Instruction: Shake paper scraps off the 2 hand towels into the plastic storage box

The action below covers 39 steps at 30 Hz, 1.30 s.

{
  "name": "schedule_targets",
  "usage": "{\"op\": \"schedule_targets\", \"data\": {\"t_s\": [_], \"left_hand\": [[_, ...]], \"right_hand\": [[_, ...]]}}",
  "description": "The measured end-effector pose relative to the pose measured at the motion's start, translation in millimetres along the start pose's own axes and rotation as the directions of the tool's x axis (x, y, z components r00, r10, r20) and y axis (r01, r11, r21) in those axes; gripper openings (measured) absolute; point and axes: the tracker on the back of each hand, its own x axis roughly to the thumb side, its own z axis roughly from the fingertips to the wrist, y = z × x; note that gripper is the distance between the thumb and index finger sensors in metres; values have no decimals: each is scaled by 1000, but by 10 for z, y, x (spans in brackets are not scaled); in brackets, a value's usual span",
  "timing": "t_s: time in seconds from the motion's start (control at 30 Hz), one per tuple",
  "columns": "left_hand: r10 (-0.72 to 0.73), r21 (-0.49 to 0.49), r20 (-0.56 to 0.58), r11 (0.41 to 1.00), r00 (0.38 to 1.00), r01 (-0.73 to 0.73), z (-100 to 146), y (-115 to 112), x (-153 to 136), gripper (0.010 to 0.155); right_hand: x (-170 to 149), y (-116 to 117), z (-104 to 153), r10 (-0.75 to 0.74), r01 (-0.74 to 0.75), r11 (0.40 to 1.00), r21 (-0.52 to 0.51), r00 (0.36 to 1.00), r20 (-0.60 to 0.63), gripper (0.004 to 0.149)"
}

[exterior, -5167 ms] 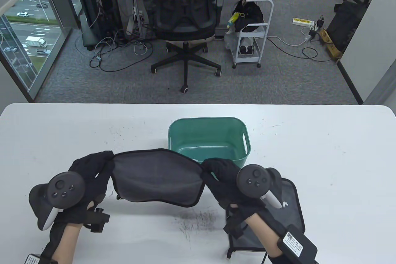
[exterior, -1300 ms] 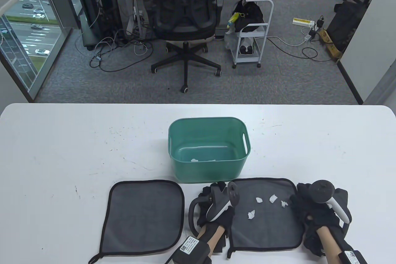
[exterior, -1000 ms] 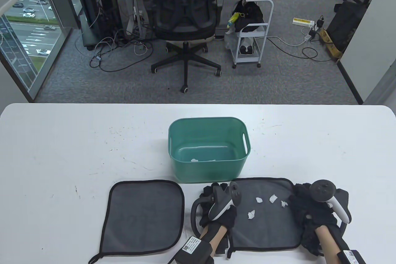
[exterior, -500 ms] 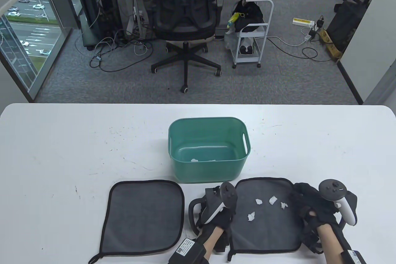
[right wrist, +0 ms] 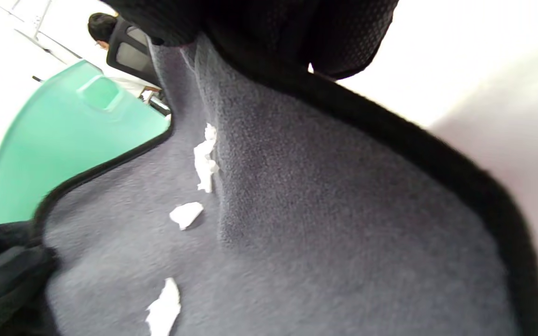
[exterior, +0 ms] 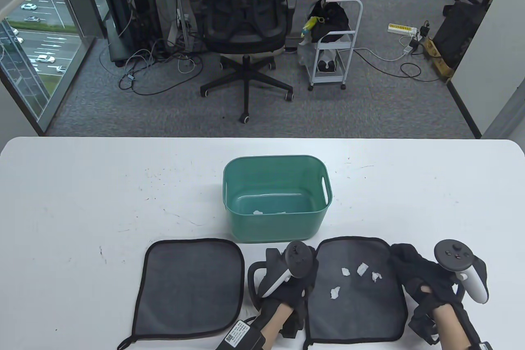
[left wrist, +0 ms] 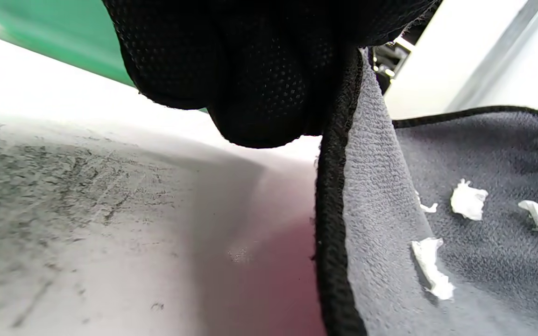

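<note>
Both gloved hands are working at the lower right of the table view: the left hand [exterior: 287,288] is pinching the left edge of the dark grey, black-bordered hand towel [exterior: 356,296], and the right hand [exterior: 426,280] is gripping its right edge. From the left wrist view, the gloved fingers [left wrist: 259,70] are closing on the black hem, which is standing raised off the white table [exterior: 82,186]. From the right wrist view, the right fingers [right wrist: 297,28] are bunching the far corner upward. Several small white paper scraps [exterior: 348,280] are lying on the towel's middle, between the two hands. A second grey hand towel with black trim [exterior: 190,286] is lying flat at the lower centre-left of the frame, with no scraps showing on it. The green plastic storage box with cut-out handle [exterior: 277,198] is sitting at the table's centre, just above both towels, and a few white scraps [exterior: 268,212] are lying on its floor.
</note>
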Motion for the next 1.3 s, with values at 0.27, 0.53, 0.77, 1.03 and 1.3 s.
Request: {"op": "schedule_targets", "data": {"t_s": [0.27, 0.53, 0.77, 1.03, 1.3], "left_hand": [[130, -30, 51, 991, 990, -129, 209, 348, -80, 43], [144, -4, 94, 989, 985, -144, 393, 856, -33, 43], [174, 36, 86, 983, 981, -178, 341, 1358, -26, 43], [267, 40, 35, 963, 963, -268, -50, 1971, -88, 43], [228, 218, -13, 951, 973, -220, -533, 2398, -154, 42]], "right_hand": [[373, 50, 228, -35, 28, 998, 56, 991, 130, 39], [855, 26, 295, -107, 87, 990, 115, 977, 184, 39], [1423, -145, 210, -198, 172, 976, 136, 959, 202, 39], [2035, -341, -134, -276, 262, 960, 96, 944, 181, 39], [2455, -397, -574, -334, 353, 935, -42, 912, 238, 39]]}}
